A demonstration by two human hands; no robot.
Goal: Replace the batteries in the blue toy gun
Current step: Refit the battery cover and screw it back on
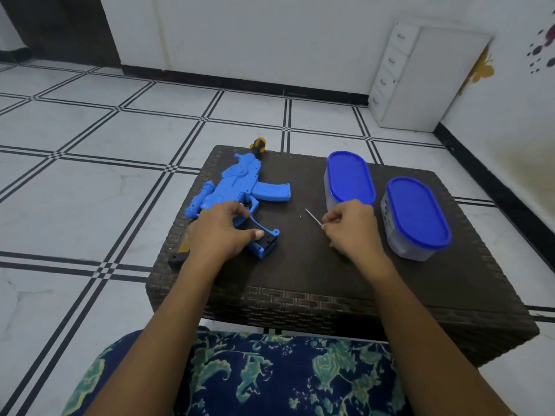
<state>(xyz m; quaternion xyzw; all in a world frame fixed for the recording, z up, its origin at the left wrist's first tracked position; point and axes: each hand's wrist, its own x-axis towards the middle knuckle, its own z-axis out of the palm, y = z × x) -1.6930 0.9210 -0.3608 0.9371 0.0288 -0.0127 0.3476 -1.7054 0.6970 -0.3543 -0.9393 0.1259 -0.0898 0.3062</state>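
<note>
Blue plastic toy gun (237, 187) with a yellow-black muzzle lies flat on the left part of the dark woven-wicker bench (300, 280), muzzle pointing away from the person. Left hand (219, 232) grips the pistol grip, thumb pressed near its bottom end; the dark end face of the grip is exposed. Right hand (351, 232) pinches a thin metal rod-like tool (312, 217), tip aimed toward the gun but apart from it. Can't tell what kind of tool it is. Two oval translucent containers with blue lids (350, 178) (417, 214) stand on the bench's right side, lids on. White tiled floor (90, 175) all around.
</note>
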